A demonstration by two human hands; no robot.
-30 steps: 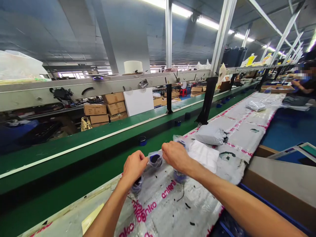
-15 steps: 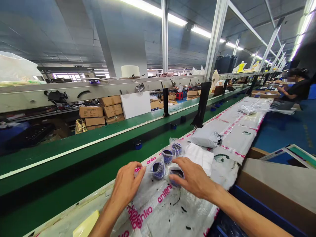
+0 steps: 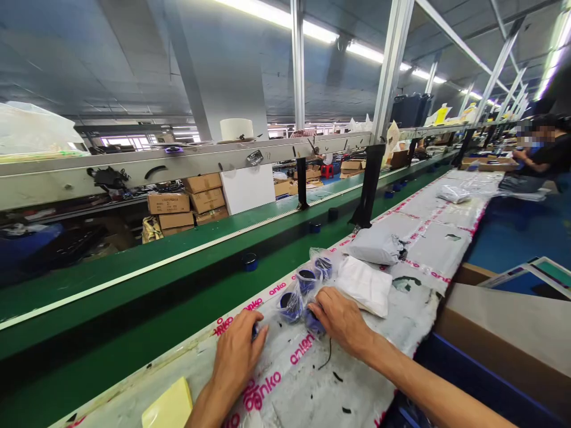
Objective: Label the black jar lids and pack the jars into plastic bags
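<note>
My left hand curls over the near part of the covered bench. A small piece of a dark blue item shows between its thumb and fingers; the rest is hidden. My right hand grips a blue round piece in clear plastic, thumb and fingers at its top. Just beyond it are more bagged blue round pieces with black tops: one to the left, one behind, and one farther back. A folded white pad lies right of them.
A green conveyor carries several dark blue round pieces, one fairly near. A grey package and a yellow pad lie on the bench. Open cardboard stands at right. A person is at far right.
My left hand has moved right and slightly nearer, and dark blue now shows between its fingers. The fingers of my right hand have closed onto the nearest bagged piece. The view has shifted slightly.
</note>
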